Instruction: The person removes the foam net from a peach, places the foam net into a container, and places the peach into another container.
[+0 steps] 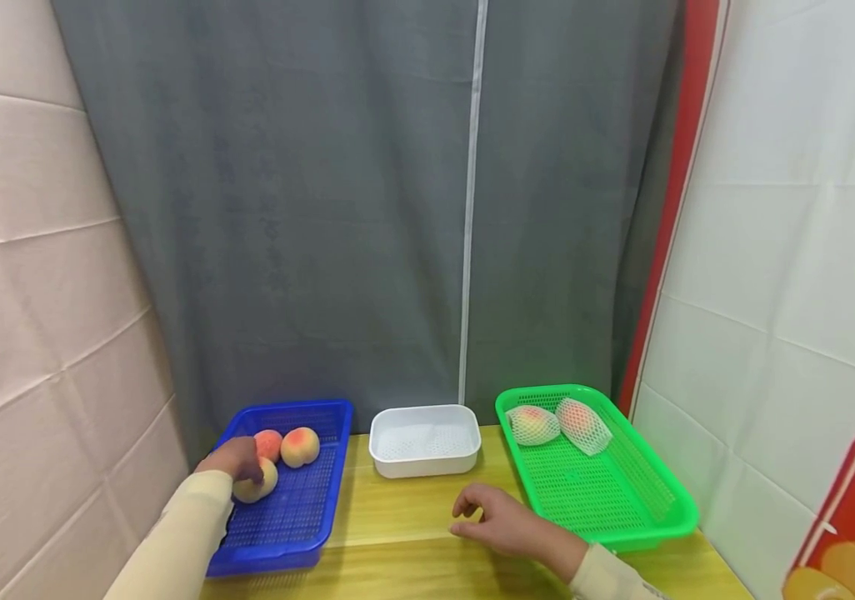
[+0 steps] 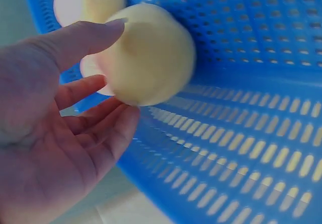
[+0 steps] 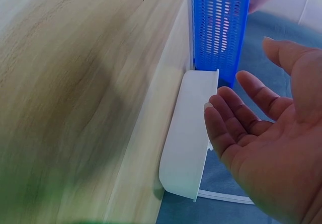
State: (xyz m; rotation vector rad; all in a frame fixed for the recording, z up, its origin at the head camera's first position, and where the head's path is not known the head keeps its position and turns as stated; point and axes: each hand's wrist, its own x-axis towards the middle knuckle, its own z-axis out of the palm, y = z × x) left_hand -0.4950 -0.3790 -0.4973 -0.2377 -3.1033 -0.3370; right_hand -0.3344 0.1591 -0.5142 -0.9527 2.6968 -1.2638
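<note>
My left hand (image 1: 232, 459) reaches into the blue basket (image 1: 333, 492) at the left. Its thumb and fingertips pinch a pale yellow peach (image 2: 158, 58), thumb on one side and fingers on the other. Two more peaches lie just beyond, one pinkish (image 1: 268, 444) and one yellow with a red blush (image 1: 301, 447). Over the table in front of the white tray (image 1: 427, 469), my right hand (image 1: 502, 523) hangs with loosely bent fingers and holds nothing. In the right wrist view its palm and spread thumb show.
A green basket (image 1: 660, 471) stands at the right, holding two peaches in white foam nets, one (image 1: 534, 426) left of the other (image 1: 583, 423). The wooden table (image 1: 386, 521) backs onto a grey curtain (image 1: 307, 208). Pale cloth walls rise on both sides.
</note>
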